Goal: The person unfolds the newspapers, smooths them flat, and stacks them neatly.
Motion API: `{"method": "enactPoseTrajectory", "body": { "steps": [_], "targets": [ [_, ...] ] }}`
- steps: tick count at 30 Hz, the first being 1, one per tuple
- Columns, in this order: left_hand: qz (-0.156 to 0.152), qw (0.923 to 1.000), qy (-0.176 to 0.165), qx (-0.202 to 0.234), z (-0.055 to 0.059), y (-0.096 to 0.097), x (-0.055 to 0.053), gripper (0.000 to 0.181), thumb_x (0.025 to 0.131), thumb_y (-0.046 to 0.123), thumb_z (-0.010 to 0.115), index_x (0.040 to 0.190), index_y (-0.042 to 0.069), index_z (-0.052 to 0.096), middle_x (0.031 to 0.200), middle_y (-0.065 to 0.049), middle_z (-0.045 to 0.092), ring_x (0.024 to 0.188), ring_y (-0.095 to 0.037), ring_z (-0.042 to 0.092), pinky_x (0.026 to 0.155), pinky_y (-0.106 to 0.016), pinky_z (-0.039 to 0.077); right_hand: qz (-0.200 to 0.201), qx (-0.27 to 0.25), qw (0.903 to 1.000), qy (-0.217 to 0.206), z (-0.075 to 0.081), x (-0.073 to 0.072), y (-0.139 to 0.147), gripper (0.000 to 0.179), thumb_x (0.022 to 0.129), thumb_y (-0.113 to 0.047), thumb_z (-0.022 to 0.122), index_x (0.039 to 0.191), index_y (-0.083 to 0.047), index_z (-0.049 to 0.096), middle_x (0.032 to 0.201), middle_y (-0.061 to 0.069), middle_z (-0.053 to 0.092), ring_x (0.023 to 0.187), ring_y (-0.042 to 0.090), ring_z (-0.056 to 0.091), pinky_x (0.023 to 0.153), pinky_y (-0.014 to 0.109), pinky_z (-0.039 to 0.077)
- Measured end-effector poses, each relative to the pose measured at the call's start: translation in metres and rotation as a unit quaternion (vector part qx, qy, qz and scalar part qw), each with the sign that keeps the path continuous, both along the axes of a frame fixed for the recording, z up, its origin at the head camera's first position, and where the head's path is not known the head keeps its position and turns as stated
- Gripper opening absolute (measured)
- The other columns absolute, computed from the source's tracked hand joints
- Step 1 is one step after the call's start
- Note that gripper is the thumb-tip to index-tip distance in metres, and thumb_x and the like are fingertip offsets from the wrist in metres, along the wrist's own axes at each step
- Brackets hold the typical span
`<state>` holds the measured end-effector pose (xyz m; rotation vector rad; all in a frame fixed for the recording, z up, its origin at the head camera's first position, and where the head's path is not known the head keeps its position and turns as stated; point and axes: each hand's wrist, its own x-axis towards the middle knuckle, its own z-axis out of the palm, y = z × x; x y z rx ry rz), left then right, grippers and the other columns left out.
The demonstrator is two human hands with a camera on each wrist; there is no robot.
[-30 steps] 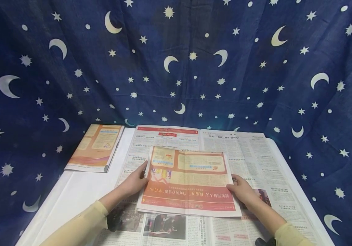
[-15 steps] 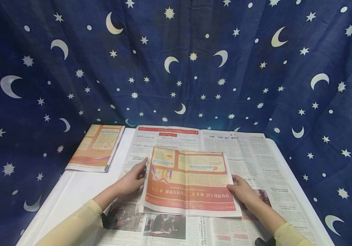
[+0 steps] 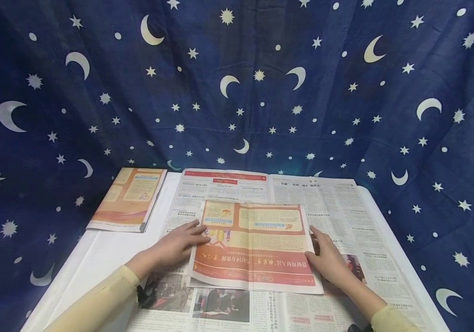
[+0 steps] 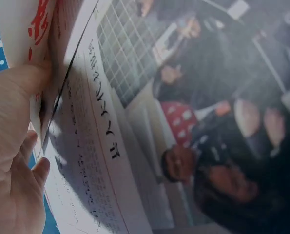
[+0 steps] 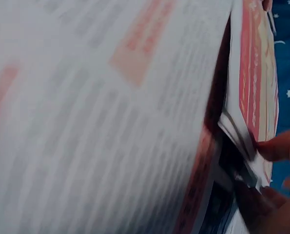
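A folded newspaper with an orange and red page up lies over a spread newspaper in the head view. My left hand reaches over its left edge, fingers fairly straight, fingertips on the orange page. From the left wrist, the thumb lies against a white sheet with red characters, other fingers lower at the edge. At the right edge my right hand pinches the folded newspaper: in the right wrist view the thumb is on the layered edge, with fingers below it.
Another folded newspaper, orange like the first, lies at the left back of the white table. Behind the table hangs a dark blue curtain with moons and stars. Printed photos show on the spread newspaper near the front.
My left hand first drew slightly off the folded newspaper's left edge, then came back over it, fingertips on the page. The right hand stays at the right edge, index finger now reaching farther forward.
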<state>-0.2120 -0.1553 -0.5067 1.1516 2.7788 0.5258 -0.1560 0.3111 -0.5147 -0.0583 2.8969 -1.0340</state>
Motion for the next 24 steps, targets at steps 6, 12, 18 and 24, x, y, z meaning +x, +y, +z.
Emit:
{"method": "enactPoseTrajectory", "body": {
  "steps": [6,12,18,24],
  "targets": [
    [0.004,0.9997,-0.024,-0.001,-0.001,-0.001,-0.001,0.04,0.102,0.019,0.06,0.142,0.021,0.064,0.158,-0.011,0.044,0.149,-0.039,0.032,0.117,-0.059,0.032,0.114,0.1,0.9872,0.051,0.0,0.01,0.007,0.059,0.095,-0.035,0.073,0.149,-0.019,0.056,0.162,0.006,0.038,0.152,0.037,0.025,0.113,0.069,0.029],
    [0.021,0.9987,-0.044,-0.013,-0.004,-0.001,-0.002,0.039,0.104,0.023,0.057,0.142,0.025,0.064,0.16,-0.008,0.042,0.15,-0.036,0.031,0.118,-0.057,0.03,0.176,0.135,0.9746,0.03,-0.003,0.017,0.013,0.06,0.096,-0.063,0.06,0.143,-0.027,0.063,0.159,-0.006,0.043,0.15,0.027,0.033,0.113,0.065,0.033],
    [0.029,0.9981,-0.053,-0.008,-0.006,-0.001,-0.007,0.035,0.106,0.024,0.053,0.138,0.027,0.067,0.158,-0.007,0.046,0.149,-0.035,0.034,0.118,-0.056,0.031,0.209,0.128,0.9688,0.037,-0.004,0.019,0.021,0.068,0.091,-0.065,0.064,0.148,-0.028,0.058,0.161,-0.004,0.041,0.149,0.03,0.035,0.11,0.066,0.035],
    [0.066,0.9952,-0.068,0.025,-0.002,0.003,-0.012,0.034,0.108,0.03,0.052,0.138,0.026,0.067,0.149,-0.005,0.056,0.141,-0.032,0.047,0.116,-0.053,0.036,0.239,0.082,0.9656,0.062,-0.005,0.02,0.03,0.061,0.091,-0.049,0.07,0.147,-0.028,0.059,0.159,0.002,0.045,0.146,0.038,0.038,0.105,0.07,0.037]
  ]
}}
